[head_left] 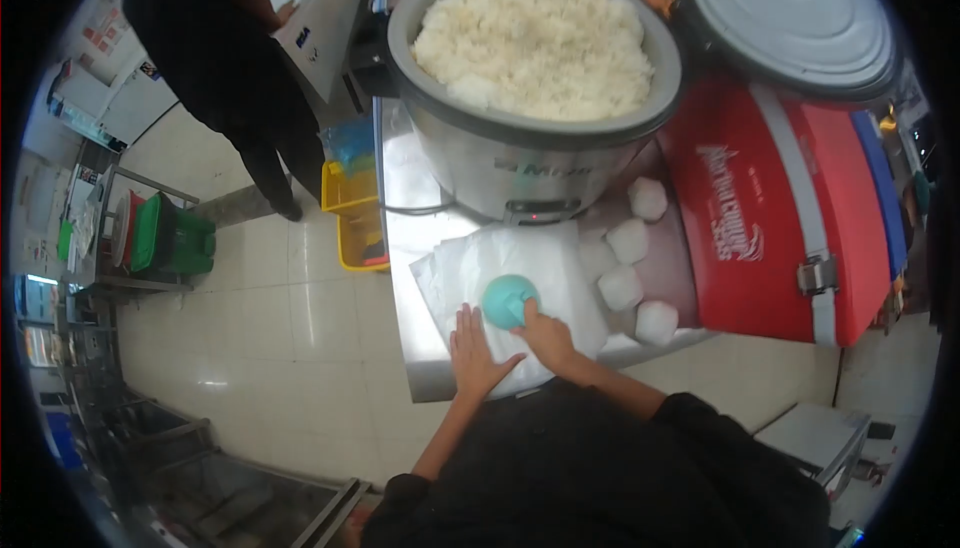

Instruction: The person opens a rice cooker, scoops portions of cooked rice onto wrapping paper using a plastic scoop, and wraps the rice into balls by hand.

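A round teal cup with a handle appears to sit upside down on a stack of white wrapping sheets. My right hand is closed on the cup's handle. Flat on the sheets, just left of the cup, lies my left hand, its fingers stretched and thumb spread toward the right. Whatever is under the cup is hidden. Several white wrapped bundles stand in a loose row to the right of the sheets. Behind them is a large rice cooker, uncovered and heaped with cooked rice.
A red cooler box stands right of the cooker, with a grey round lid on top. The steel table ends close to my body. Yellow bins sit at its left side. A person in dark clothes stands farther left.
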